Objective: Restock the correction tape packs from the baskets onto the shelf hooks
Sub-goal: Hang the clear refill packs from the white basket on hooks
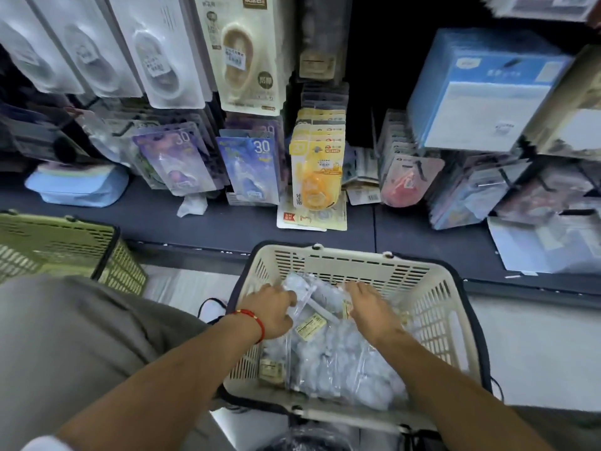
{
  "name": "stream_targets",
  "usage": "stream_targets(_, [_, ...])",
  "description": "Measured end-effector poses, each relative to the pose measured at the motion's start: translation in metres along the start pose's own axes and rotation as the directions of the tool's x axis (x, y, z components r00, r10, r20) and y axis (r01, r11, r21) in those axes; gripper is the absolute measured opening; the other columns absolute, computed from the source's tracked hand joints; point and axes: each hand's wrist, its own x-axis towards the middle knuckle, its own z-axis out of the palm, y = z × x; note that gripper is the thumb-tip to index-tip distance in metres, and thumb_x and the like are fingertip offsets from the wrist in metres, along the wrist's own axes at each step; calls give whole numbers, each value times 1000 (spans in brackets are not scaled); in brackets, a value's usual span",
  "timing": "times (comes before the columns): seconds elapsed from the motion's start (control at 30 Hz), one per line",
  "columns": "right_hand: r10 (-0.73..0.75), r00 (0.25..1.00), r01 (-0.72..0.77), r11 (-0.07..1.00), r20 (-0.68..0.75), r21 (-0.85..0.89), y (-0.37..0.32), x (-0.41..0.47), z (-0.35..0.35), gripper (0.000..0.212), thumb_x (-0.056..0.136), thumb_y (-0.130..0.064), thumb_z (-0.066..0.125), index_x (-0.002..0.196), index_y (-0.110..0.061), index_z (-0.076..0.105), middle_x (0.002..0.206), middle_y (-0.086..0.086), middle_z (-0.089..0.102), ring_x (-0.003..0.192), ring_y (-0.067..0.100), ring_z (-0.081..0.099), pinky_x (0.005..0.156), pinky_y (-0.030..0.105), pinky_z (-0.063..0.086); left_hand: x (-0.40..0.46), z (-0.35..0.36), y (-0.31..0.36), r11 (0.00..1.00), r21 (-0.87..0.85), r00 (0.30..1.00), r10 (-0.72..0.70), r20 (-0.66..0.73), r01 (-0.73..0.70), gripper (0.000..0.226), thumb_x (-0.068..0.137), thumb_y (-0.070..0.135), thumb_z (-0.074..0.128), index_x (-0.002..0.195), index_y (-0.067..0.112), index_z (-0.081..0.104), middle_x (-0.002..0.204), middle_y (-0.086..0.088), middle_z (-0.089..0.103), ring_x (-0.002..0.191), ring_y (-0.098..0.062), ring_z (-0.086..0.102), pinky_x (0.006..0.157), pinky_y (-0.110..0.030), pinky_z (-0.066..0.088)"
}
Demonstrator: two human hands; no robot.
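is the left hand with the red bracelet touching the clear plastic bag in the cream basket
Touching. In the head view the left hand lies on the clear plastic bag of pale blue packs inside the cream plastic basket, fingers curled over the bag's top edge.

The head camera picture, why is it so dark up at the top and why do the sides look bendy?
In the head view, light falls on the white basket and both hands, while the gap behind the yellow packs stays in shadow; the wide lens bends the shelf edge and the side packs; the left hand and right hand look smeared by motion.
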Motion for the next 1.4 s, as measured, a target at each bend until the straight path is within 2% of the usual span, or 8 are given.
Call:
stream_targets(0.17, [178, 982, -131, 888, -66, 441, 21, 4, -39, 33, 96, -12, 69, 128, -16, 69, 105, 8, 73, 103, 30, 70, 91, 38, 56, 10, -11, 13, 926, -377, 978, -106, -180, 31, 31, 95, 21, 66, 126, 22, 68, 131, -5, 68, 117, -23, 65, 98, -30, 52])
stream_targets(0.3, [286, 953, -197, 339, 98, 920, 44, -9, -76, 27, 92, 1, 77, 112, -16, 73, 102, 14, 78, 86, 22, 79, 76, 37, 65, 12, -19, 29, 704, -699, 936, -316, -152, 124, 23, 89, 26, 75, 111, 19, 74, 117, -3, 74, 103, -21, 68, 91, -29, 56])
stream_targets(0.5, [145, 971, -199, 33, 192, 980, 10, -30, -65, 26, 90, 4, 76, 115, -2, 69, 103, 15, 81, 91, 28, 80, 72, 29, 64, 7, -19, 46, -44, -993, 925, -361, 122, 113, 56, 85, 22, 87, 129, 9, 54, 127, -20, 66, 115, -37, 68, 105, -51, 54])
stream_targets(0.73, [40, 978, -196, -188, 207, 962, -21, -19, -58, 31, 95, 4, 69, 124, 5, 60, 117, 25, 75, 104, 36, 76, 82, 35, 65, 8, -29, 29, -349, -923, 929, -259, 264, 165, 63, 93, 17, 80, 142, -1, 46, 125, -27, 68, 107, -32, 70, 79, -37, 64])
stream_targets(0.9, [-206, 926, -316, 29, 315, 948, -30, -20, -41, 36, 99, -27, 72, 125, -4, 68, 118, 18, 77, 102, 34, 76, 89, 45, 64, 6, -24, 11, -288, -943, 896, -355, 266, 166, 57, 92, -10, 71, 141, 4, 45, 125, -27, 66, 91, -33, 69, 56, -39, 60])
stream_targets(1.0, [82, 947, -318, 130, 309, 939, -40, -11, -25, 49, 109, -47, 50, 102, -8, 78, 104, 12, 79, 98, 33, 74, 82, 40, 61, 8, -22, 6, -31, -985, 882, -441, 165, 169, 58, 88, -20, 64, 130, 16, 49, 130, -26, 62, 93, -32, 64, 69, -43, 58])
stream_targets(1.13, [12, 985, -98, 857, 172, 506, -45, -2, 8, 43, 107, -34, 59, 141, -8, 60, 142, 12, 62, 130, 32, 57, 104, 37, 48, 10, -32, 2, 439, -871, 924, -381, 41, 220, 56, 92, -10, 62, 142, 15, 53, 135, -17, 61, 117, -31, 64, 100, -42, 57])
stream_targets(1.4, [-79, 943, -26, 950, 324, 310, -37, 4, 13, 67, 103, -55, 56, 157, -18, 43, 158, 12, 50, 146, 31, 46, 116, 42, 42, 11, -44, -17, 395, -904, 855, -514, -71, 162, 35, 92, -6, 53, 116, 17, 64, 103, -10, 67, 86, -22, 63, 71, -32, 52])
